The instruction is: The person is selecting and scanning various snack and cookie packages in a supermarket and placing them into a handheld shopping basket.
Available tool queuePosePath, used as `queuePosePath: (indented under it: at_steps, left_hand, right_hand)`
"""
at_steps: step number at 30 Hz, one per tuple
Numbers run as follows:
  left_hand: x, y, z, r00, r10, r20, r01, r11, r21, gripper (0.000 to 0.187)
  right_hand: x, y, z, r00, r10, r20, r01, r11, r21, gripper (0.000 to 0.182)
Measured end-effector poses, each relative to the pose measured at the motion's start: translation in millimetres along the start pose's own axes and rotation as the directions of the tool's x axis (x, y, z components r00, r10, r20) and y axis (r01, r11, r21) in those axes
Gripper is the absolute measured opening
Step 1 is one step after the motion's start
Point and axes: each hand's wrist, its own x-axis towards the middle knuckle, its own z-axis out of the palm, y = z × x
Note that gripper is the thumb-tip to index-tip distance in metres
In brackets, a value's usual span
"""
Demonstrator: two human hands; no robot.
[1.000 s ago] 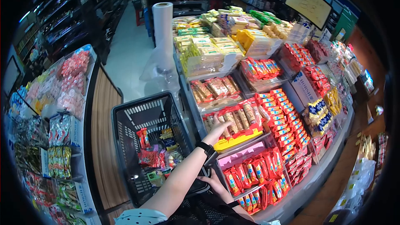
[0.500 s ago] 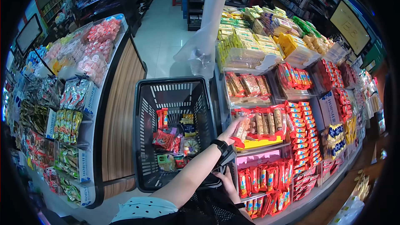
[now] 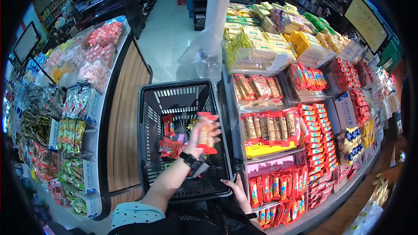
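Note:
My left hand (image 3: 204, 135), with a dark watch on its wrist, is above the black shopping basket (image 3: 146, 148). It is closed around a snack bar (image 3: 206, 131) in a clear wrapper with red ends, tan inside. Below it in the basket lie red packets (image 3: 170, 147) and other small packaged snacks, partly hidden by my hand and forearm. My right hand (image 3: 237, 190) is at the basket's near right corner, fingers curled at its dark rim or handle; which one is hard to make out.
On the right, a tiered display holds wrapped bars (image 3: 270, 126), red packets (image 3: 278, 187) and yellow packs (image 3: 261, 43). A roll of plastic bags (image 3: 217, 13) stands beyond the basket. Left is a wood-sided stand (image 3: 126, 126) of bagged sweets. A tiled aisle (image 3: 163, 39) runs ahead.
My left hand has moved left from the bar compartment to above the basket, carrying a wrapped snack bar. My right hand has stayed at the basket's corner.

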Motion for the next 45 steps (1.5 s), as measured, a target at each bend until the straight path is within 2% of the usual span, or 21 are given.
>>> queuePosePath:
  at_steps: [2, 4, 6, 8, 10, 14, 16, 22, 25, 27, 28, 30, 32, 34, 35, 36, 38, 40, 42, 44, 45]
  left_hand:
    - [-18, 33, -30, 0.974, 0.124, -0.190, -0.117, 0.992, 0.048, 0.049]
    - [-32, 60, -63, 0.930, 0.172, -0.324, -0.192, 0.981, -0.032, 0.037]
    - [-34, 77, -88, 0.746, 0.296, -0.597, -0.292, 0.950, 0.107, 0.027]
    - [-36, 91, -115, 0.694, 0.352, -0.628, -0.266, 0.936, 0.230, 0.024]
    - [-33, 98, -129, 0.636, 0.316, -0.704, -0.223, 0.949, 0.225, 0.028]
    - [-25, 99, -155, 0.615, 0.245, -0.749, -0.117, 0.968, 0.221, 0.033]
    - [-20, 100, -160, 0.625, 0.235, -0.744, 0.050, 0.940, 0.338, 0.038]
    - [-10, 103, -197, 0.628, 0.367, -0.686, 0.102, 0.835, 0.540, 0.028]
    - [-5, 104, -203, 0.555, 0.453, -0.697, 0.134, 0.778, 0.613, 0.034]
    - [-3, 107, -202, 0.478, 0.578, -0.661, 0.145, 0.690, 0.709, 0.047]
    - [-2, 109, -198, 0.483, 0.536, -0.693, 0.075, 0.763, 0.642, 0.079]
    - [4, 115, -213, 0.457, 0.628, -0.630, 0.113, 0.662, 0.741, 0.086]
    - [8, 118, -234, 0.511, 0.640, -0.574, 0.084, 0.627, 0.775, 0.083]
    - [18, 118, -235, 0.402, 0.833, -0.380, 0.346, 0.246, 0.906, 0.069]
    - [23, 112, -235, 0.368, 0.886, -0.282, 0.393, 0.126, 0.911, 0.057]
    - [25, 104, -172, 0.374, 0.906, -0.199, 0.473, -0.001, 0.881, 0.052]
    - [47, 97, -142, 0.368, 0.929, 0.046, 0.192, -0.124, 0.974, 0.046]
    - [72, 84, -87, 0.370, 0.911, 0.182, 0.087, -0.229, 0.969, 0.042]
    - [92, 66, -28, 0.463, 0.820, 0.335, -0.023, -0.367, 0.930, 0.040]
    - [111, 48, 9, 0.626, 0.699, 0.347, -0.194, -0.291, 0.937, 0.038]
    - [120, 38, 26, 0.699, 0.635, 0.327, -0.174, -0.293, 0.940, 0.038]
  right_hand:
    - [-3, -2, 4, 0.999, 0.030, -0.031, -0.028, 0.998, 0.065, 0.045]
    - [-4, -4, 6, 1.000, 0.022, -0.019, -0.021, 0.996, 0.085, 0.046]
    - [-4, -5, 7, 1.000, 0.018, -0.023, -0.015, 0.995, 0.102, 0.049]
    - [-4, -6, 8, 1.000, 0.014, -0.027, -0.010, 0.993, 0.118, 0.052]
    - [-4, -7, 10, 0.999, 0.017, -0.038, -0.012, 0.993, 0.118, 0.051]
    - [-4, -7, 7, 0.999, 0.016, -0.033, -0.013, 0.996, 0.088, 0.051]
    - [-3, -6, 6, 0.999, 0.036, -0.037, -0.034, 0.998, 0.055, 0.052]
    - [1, -1, 2, 0.998, 0.048, -0.048, -0.047, 0.998, 0.030, 0.054]
    - [2, -1, 1, 0.997, 0.043, -0.059, -0.043, 0.999, 0.001, 0.053]
    - [3, -6, 5, 0.996, 0.058, -0.064, -0.057, 0.998, 0.008, 0.052]
    - [4, -5, 5, 0.996, 0.061, -0.065, -0.061, 0.998, 0.008, 0.052]
    - [6, -2, 4, 0.995, 0.071, -0.068, -0.069, 0.997, 0.028, 0.052]
    - [8, 1, 2, 0.995, 0.076, -0.068, -0.073, 0.997, 0.035, 0.053]
    - [7, 3, -2, 0.994, 0.081, -0.068, -0.078, 0.996, 0.042, 0.053]
    - [8, 4, -2, 0.993, 0.090, -0.074, -0.086, 0.995, 0.051, 0.053]
    - [9, 5, -2, 0.992, 0.099, -0.081, -0.094, 0.994, 0.060, 0.053]
    - [11, 7, -4, 0.993, 0.088, -0.081, -0.084, 0.995, 0.058, 0.053]
    - [12, 7, -7, 0.994, 0.076, -0.080, -0.072, 0.996, 0.052, 0.054]
    - [13, 6, -9, 0.995, 0.067, -0.071, -0.067, 0.998, 0.012, 0.052]
    - [11, 1, -3, 0.993, 0.060, -0.100, -0.056, 0.998, 0.034, 0.050]
    - [11, 3, -3, 0.992, 0.064, -0.105, -0.062, 0.998, 0.020, 0.050]
